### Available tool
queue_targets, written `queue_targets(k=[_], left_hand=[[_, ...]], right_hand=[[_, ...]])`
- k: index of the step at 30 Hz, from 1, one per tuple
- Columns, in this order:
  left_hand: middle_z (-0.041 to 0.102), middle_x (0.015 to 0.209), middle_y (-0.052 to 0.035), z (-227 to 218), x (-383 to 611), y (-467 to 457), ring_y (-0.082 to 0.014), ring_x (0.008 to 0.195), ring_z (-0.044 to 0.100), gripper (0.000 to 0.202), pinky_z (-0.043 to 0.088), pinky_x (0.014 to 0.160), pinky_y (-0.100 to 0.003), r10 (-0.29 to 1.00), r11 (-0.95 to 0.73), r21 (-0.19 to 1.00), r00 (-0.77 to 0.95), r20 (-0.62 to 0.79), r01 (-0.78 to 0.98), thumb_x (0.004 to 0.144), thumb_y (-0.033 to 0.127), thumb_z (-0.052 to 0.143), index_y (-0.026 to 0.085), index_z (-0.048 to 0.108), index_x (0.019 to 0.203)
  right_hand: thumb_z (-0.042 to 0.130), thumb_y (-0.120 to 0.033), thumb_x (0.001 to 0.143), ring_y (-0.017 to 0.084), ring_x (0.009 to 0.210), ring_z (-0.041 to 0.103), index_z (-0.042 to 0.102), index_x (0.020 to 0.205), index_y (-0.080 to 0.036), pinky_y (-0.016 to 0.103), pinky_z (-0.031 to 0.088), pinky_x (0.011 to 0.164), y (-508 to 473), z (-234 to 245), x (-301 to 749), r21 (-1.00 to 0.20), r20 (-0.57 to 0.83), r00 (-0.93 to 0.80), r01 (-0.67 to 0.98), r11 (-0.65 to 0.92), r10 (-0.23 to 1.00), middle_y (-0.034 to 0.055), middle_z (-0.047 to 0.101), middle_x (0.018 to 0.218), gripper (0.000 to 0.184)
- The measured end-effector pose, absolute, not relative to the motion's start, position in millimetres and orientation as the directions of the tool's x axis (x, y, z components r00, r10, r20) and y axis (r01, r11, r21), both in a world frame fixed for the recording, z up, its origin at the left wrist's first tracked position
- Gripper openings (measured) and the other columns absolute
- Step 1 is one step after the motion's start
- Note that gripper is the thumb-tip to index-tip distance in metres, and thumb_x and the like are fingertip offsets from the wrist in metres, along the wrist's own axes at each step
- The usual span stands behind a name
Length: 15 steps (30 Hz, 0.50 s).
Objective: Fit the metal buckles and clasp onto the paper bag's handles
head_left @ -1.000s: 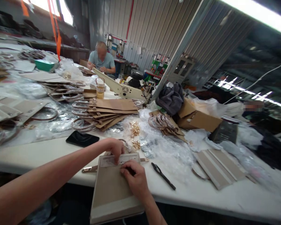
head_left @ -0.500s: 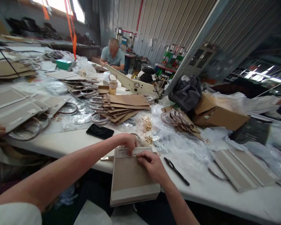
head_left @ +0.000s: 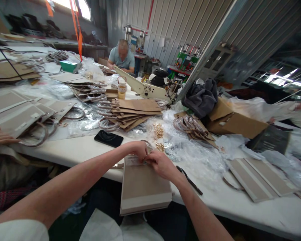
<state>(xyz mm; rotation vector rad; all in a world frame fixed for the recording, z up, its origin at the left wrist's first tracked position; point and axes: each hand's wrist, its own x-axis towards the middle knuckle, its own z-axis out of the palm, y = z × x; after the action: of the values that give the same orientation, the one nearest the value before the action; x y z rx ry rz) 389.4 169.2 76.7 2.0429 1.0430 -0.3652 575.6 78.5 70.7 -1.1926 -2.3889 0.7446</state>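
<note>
A taupe bag panel (head_left: 145,187) with pale strips lies at the table's front edge, overhanging it towards me. At its far edge my left hand (head_left: 140,150) reaches down, fingers curled and closed. Right against those fingers is my right hand (head_left: 162,164), its thumb and forefinger pinched together. What is between the fingers of either hand is too small and covered to make out. Just beyond the hands lie small gold-coloured metal pieces (head_left: 160,146) in a loose heap. A black pen-like tool (head_left: 190,180) rests to the right of my right hand.
A black phone (head_left: 108,138) lies left of the hands. Behind it are stacked brown bag pieces (head_left: 137,105) with wrapped handles. Clear plastic (head_left: 198,160) and another panel (head_left: 261,180) lie right. A co-worker's hand (head_left: 1,138) is at far left; another person (head_left: 121,58) sits opposite.
My right hand has moved up and left until its fingers meet those of my left hand at the panel's far edge. The co-worker's hand at left shows farther into view.
</note>
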Motion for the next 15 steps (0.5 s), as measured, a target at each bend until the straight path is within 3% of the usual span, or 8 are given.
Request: queue_targets(k=[6,15], left_hand=[[0.074,0.072,0.0026,71.6,388.7,169.6,-0.0215,0.079,0.066,0.037,0.056,0.075,-0.029,0.542,-0.352,0.541,0.637,-0.548,0.764,0.054,0.026,0.091,0.021,0.088,0.091],[0.070,0.071,0.0045,71.8,379.6,172.1,-0.0184,0.076,0.061,0.045,0.050,0.072,-0.027,0.506,-0.352,0.580,0.671,-0.542,0.735,0.057,0.028,0.089,0.022,0.088,0.102]], right_hand=[[0.063,0.001,0.093,0.025,0.095,0.072,0.082,0.105,-0.028,0.035,0.052,0.084,75.0,66.9,571.8,-0.592,0.117,-0.500,0.659,0.464,0.858,0.0028,0.079,0.102,0.037],[0.064,-0.004,0.099,0.022,0.087,0.067,0.081,0.100,-0.030,0.032,0.049,0.072,62.7,53.6,569.1,-0.495,0.177,-0.466,0.719,0.487,0.867,0.0040,0.071,0.100,0.031]])
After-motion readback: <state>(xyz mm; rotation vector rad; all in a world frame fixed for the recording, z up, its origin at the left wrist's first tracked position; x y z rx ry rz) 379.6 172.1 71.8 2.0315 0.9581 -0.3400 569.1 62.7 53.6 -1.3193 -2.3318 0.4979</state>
